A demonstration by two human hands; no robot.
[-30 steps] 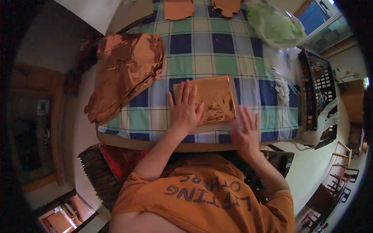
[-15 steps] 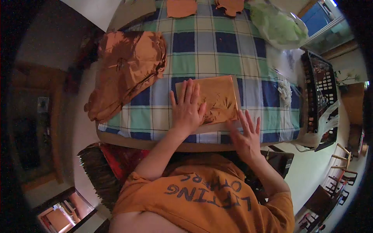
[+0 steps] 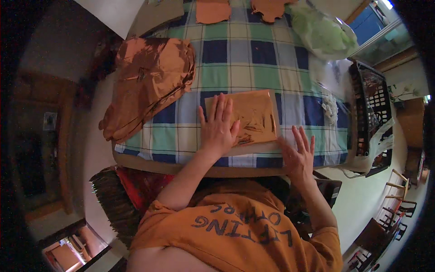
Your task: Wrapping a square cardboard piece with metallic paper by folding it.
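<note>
A flat rectangular packet (image 3: 256,111) with a shiny copper-coloured foil surface lies on the checked cloth (image 3: 240,77) near the table's front edge. Dark creases and glints show on its lower half. My left hand (image 3: 218,127) rests flat on the packet's left side, fingers stretched away from me. Past the packet's near right corner, my right hand (image 3: 300,156) is spread over the cloth's edge. Its thumb reaches toward that corner; whether it touches cannot be made out. Neither hand holds anything.
Crumpled copper foil sheets (image 3: 154,81) cover the left side. Farther off are two copper-coloured cut pieces, one squarish (image 3: 213,11), and a brown board (image 3: 161,16). On the right lie a pale green plastic bag (image 3: 321,31), white string (image 3: 330,109) and a black crate (image 3: 371,104).
My right hand has moved right, away from the packet's near corner. The creases in the foil look different. My left hand stays in place.
</note>
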